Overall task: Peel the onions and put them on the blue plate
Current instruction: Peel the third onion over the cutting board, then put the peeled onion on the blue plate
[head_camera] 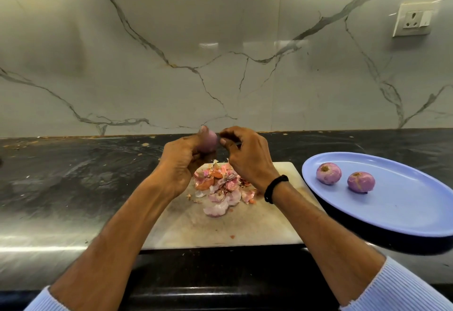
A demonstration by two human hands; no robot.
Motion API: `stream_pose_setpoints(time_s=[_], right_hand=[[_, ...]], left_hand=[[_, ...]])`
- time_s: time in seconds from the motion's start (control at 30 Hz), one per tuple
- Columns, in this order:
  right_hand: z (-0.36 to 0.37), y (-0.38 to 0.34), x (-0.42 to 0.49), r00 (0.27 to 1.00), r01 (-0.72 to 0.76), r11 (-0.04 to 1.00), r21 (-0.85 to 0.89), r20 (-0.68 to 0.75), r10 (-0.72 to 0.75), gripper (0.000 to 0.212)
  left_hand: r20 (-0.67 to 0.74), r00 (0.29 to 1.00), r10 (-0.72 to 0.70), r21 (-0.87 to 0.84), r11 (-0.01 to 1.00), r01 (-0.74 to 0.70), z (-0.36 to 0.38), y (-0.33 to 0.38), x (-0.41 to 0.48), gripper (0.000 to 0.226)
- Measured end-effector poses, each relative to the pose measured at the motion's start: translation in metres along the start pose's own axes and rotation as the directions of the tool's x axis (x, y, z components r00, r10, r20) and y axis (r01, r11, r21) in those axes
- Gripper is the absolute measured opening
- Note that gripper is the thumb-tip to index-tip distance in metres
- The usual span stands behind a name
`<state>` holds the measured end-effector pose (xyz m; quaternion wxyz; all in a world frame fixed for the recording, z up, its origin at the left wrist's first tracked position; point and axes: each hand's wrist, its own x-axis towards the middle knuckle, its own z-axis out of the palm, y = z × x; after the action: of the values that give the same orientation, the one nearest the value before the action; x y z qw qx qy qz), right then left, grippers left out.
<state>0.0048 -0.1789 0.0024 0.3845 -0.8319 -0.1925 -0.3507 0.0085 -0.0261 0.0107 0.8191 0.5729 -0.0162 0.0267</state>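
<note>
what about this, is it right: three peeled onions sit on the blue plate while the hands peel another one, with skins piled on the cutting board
Not quite. The head view shows two peeled onions on the blue plate, not three. The rest holds: the left hand grips another onion, the right hand pinches at it, and skins lie piled on the cutting board.

Nothing to read anywhere in view: no lettering, label, brand, number or sign. Wall socket [413, 19], above the blue plate [404, 215]: no marking legible on its face. Rim of the blue plate: no print or stamp to make out either.
</note>
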Motion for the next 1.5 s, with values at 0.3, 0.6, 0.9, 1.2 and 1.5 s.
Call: stream_pose_setpoints(time_s=[0.3, 0.6, 0.9, 1.2, 1.5], right_hand=[[-0.007, 0.011, 0.006, 0.954, -0.241, 0.97, 0.043, -0.173, 0.245, 0.017], [-0.006, 0.011, 0.008, 0.953, -0.288, 0.928, 0.236, -0.024, 0.302, 0.011], [-0.012, -0.001, 0.003, 0.815, -0.579, 0.443, 0.685, 0.459, 0.355, 0.034], [-0.032, 0.007, -0.005, 0.752, -0.629, 0.274, 0.727, 0.481, 0.451, 0.035], [-0.08, 0.029, -0.029, 0.764, -0.462, 0.619, 0.635, -0.07, 0.642, 0.026]], left_hand=[[0.074, 0.918, 0.389, 0.341, 0.855, -0.39, -0.002, -0.004, 0.001, 0.052], [0.154, 0.854, 0.498, 0.462, 0.728, -0.507, -0.002, -0.007, 0.001, 0.06], [0.28, 0.815, 0.507, 0.507, 0.643, -0.574, -0.001, -0.011, -0.001, 0.06], [0.346, 0.793, 0.502, 0.532, 0.591, -0.606, 0.002, -0.014, -0.003, 0.081], [0.265, 0.77, 0.58, 0.687, 0.447, -0.573, -0.009, -0.026, -0.004, 0.068]])
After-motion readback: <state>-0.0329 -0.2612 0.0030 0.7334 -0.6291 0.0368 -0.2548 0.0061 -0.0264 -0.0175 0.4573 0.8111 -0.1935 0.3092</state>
